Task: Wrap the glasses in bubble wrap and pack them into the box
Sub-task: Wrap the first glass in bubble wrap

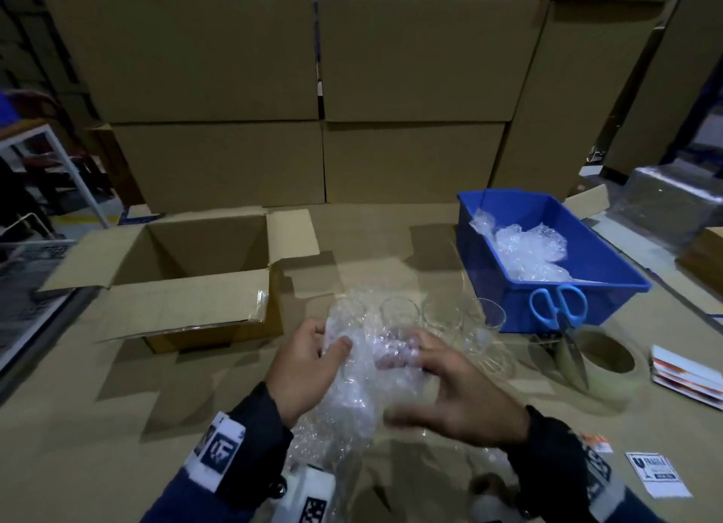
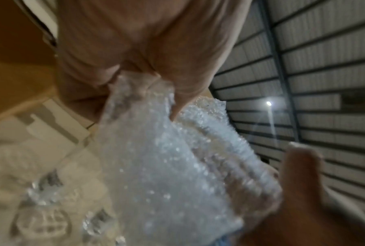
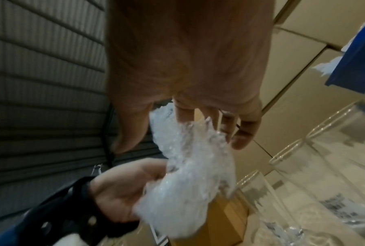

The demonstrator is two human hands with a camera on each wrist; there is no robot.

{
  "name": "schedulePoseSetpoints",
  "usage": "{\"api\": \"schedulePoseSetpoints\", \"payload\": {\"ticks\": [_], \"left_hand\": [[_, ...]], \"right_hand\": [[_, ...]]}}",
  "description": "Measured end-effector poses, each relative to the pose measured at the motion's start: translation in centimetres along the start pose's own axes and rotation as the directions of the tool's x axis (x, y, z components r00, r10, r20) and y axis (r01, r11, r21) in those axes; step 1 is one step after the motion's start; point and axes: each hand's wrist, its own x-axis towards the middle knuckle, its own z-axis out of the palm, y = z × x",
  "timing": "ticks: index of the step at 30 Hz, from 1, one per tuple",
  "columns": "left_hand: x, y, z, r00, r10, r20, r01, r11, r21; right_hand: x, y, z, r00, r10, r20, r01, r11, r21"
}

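Stacked cartons [image 1: 219, 57] behind cardboard tabletop [image 1: 98, 444], left hand [image 1: 309, 360] gripping bubble wrap [image 1: 352, 389], right hand [image 1: 454, 397] unclear

A crumpled sheet of clear bubble wrap [image 1: 352, 370] is bunched around one glass, held above the worktop in front of a row of three bare, upright clear glasses [image 1: 442, 319], with the open, flaps-out cardboard box [image 1: 195, 264] left of that row.
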Motion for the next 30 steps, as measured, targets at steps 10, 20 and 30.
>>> {"api": "schedulePoseSetpoints", "payload": {"ticks": [10,20,30], "left_hand": [[-0.3,1.6,-2.3,0.987,0.077,0.143,-0.094,0.989,0.117],[0.6,2.8,-1.6,0.922,0.379,0.076,-0.38,0.848,0.37],[5.6,3.3,-1.9,0.978,0.206,0.017,-0.206,0.978,0.026]], "right_hand": [[1.5,1.8,1.0,0.952,0.012,-0.307,-0.049,0.992,-0.113],[5.4,0.6,-0.7,0.979,0.1,-0.175,-0.112,0.992,-0.061],[8.6,0.0,-4.7,0.987,0.048,0.154,-0.048,0.999,-0.006]]}}
